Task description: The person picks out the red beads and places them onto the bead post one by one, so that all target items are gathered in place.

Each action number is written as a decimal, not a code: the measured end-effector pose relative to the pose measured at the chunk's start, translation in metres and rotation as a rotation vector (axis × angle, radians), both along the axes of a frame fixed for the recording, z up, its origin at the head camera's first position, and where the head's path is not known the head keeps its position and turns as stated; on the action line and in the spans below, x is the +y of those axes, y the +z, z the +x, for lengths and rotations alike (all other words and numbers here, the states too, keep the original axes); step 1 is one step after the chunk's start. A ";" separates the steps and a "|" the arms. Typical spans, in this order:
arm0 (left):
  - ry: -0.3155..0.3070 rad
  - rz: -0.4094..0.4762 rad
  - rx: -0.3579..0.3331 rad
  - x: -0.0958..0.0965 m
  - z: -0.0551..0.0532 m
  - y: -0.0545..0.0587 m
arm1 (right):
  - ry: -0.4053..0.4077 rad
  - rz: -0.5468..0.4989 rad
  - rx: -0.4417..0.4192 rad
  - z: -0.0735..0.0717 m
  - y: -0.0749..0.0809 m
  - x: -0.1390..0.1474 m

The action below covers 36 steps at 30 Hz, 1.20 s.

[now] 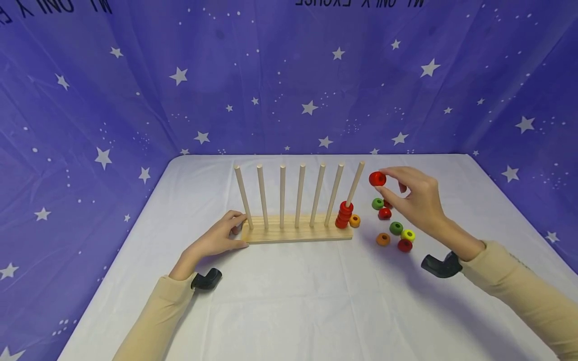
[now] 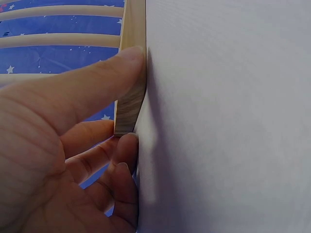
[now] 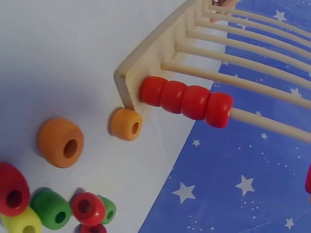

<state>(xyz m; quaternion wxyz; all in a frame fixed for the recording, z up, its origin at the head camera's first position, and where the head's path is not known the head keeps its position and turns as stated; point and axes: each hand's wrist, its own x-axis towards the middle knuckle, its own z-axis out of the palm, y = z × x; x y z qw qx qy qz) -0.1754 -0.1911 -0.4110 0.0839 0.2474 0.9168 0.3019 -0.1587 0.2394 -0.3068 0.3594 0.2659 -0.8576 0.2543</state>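
Note:
A wooden peg board with a row of several upright pegs stands on the table. My left hand grips its left end, the thumb against the front edge and the other fingers around the end. Red beads are stacked at the bottom of the rightmost peg. My right hand pinches another red bead between thumb and fingertips, in the air just right of that peg's top and apart from it. In the right wrist view only a sliver of the held bead shows at the right edge.
Loose beads lie right of the board: an orange bead by its right end, another orange bead, a yellow bead, green beads and red beads. A starry purple cloth hangs behind the white-covered table.

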 end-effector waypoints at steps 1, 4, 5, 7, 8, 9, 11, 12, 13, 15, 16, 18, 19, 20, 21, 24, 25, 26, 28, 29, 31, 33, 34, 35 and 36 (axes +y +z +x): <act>0.000 0.000 -0.001 0.000 0.000 0.000 | 0.002 -0.004 0.004 0.000 0.001 -0.001; 0.002 0.002 -0.010 -0.001 0.000 0.000 | 0.012 -0.018 0.014 0.001 0.004 -0.004; 0.002 0.003 -0.013 -0.001 0.000 0.000 | 0.016 -0.023 0.016 0.001 0.004 -0.005; 0.004 0.004 -0.019 -0.001 0.000 0.000 | 0.025 -0.033 0.022 0.002 0.006 -0.007; 0.004 0.003 -0.020 -0.001 0.000 0.000 | 0.029 -0.040 0.026 0.002 0.007 -0.007; 0.004 0.004 -0.021 -0.001 -0.001 0.000 | 0.030 -0.039 0.030 0.002 0.009 -0.008; 0.003 0.007 -0.016 0.000 -0.001 0.000 | 0.033 -0.042 0.045 0.002 0.011 -0.009; 0.002 0.009 -0.013 0.000 -0.001 0.000 | 0.034 -0.046 0.052 0.002 0.013 -0.009; 0.001 0.009 -0.009 0.000 -0.001 0.000 | 0.037 -0.052 0.060 0.002 0.014 -0.009; 0.000 0.009 -0.008 0.000 -0.002 0.000 | 0.043 -0.064 0.072 0.001 0.016 -0.010; 0.001 0.006 -0.009 0.000 -0.001 0.000 | 0.050 -0.076 0.079 0.001 0.016 -0.011; 0.002 0.001 -0.012 -0.001 -0.001 -0.001 | 0.060 -0.095 0.085 0.001 0.018 -0.013; 0.002 -0.001 -0.014 -0.001 -0.001 -0.001 | 0.065 -0.103 0.088 0.001 0.019 -0.014; 0.002 -0.002 -0.016 -0.001 -0.001 -0.001 | 0.067 -0.108 0.090 0.001 0.019 -0.015; 0.002 -0.002 -0.017 -0.001 -0.001 -0.001 | 0.068 -0.110 0.092 0.001 0.020 -0.015; 0.002 0.001 -0.021 -0.001 -0.001 -0.001 | 0.068 -0.110 0.089 0.001 0.022 -0.018; 0.002 0.001 -0.021 -0.001 -0.001 -0.001 | 0.068 -0.109 0.087 0.001 0.022 -0.019; 0.002 0.001 -0.020 -0.001 -0.001 -0.001 | 0.067 -0.107 0.087 0.001 0.023 -0.020; 0.005 -0.002 -0.018 -0.001 -0.001 -0.001 | 0.068 -0.106 0.086 0.001 0.024 -0.022; 0.005 -0.002 -0.017 -0.001 -0.001 -0.001 | 0.068 -0.106 0.088 0.000 0.025 -0.023; 0.006 -0.002 -0.016 -0.001 -0.001 -0.001 | 0.073 -0.110 0.096 -0.001 0.026 -0.024; 0.007 -0.001 -0.018 -0.001 -0.001 -0.001 | 0.084 -0.115 0.102 -0.002 0.028 -0.026; 0.007 0.000 -0.020 0.000 -0.001 0.000 | 0.091 -0.118 0.104 -0.002 0.028 -0.027; 0.006 0.000 -0.020 0.000 -0.001 0.000 | 0.098 -0.122 0.105 -0.003 0.029 -0.027; 0.007 0.000 -0.021 0.000 -0.001 0.000 | 0.106 -0.125 0.105 -0.004 0.029 -0.028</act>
